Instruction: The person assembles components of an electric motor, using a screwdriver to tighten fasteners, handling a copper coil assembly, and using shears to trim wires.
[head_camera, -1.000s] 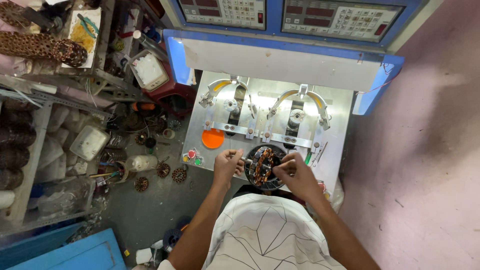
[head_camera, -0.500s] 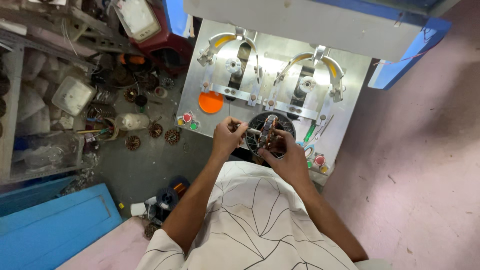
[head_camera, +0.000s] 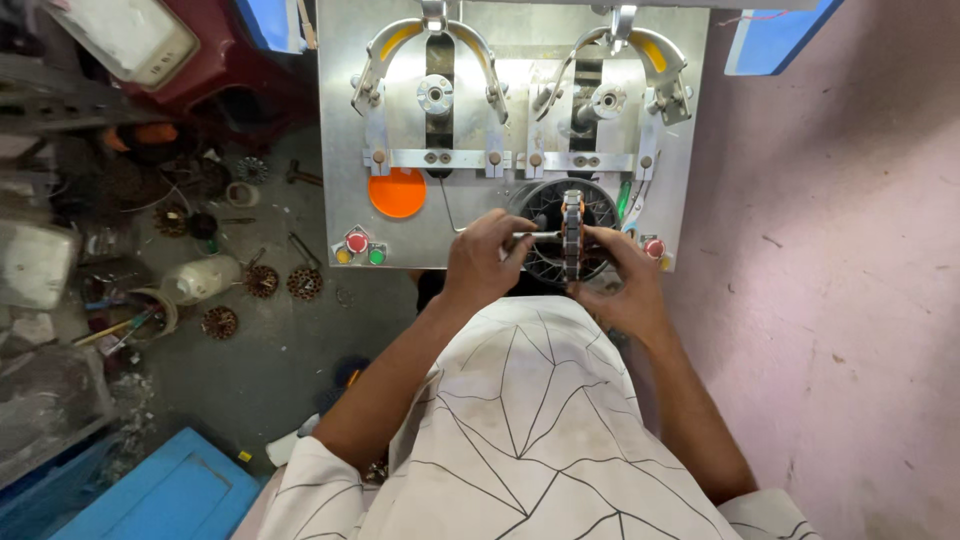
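A round metal stator core with copper windings is held edge-on on a short steel shaft, just above a black ring-shaped basket on the metal machine table. My left hand grips the shaft end at the left. My right hand holds the core's right side, fingers curled round its rim. Both hands are at the table's near edge, over my white patterned shirt.
Two winding stations with yellow-marked arches stand behind the hands. An orange disc and red and green buttons lie left of them. Loose stator cores, a white bottle and a blue box litter the floor left.
The view has tilted down and closer to the table. The core, lying flat in the basket a second ago, now stands on edge between my two hands.
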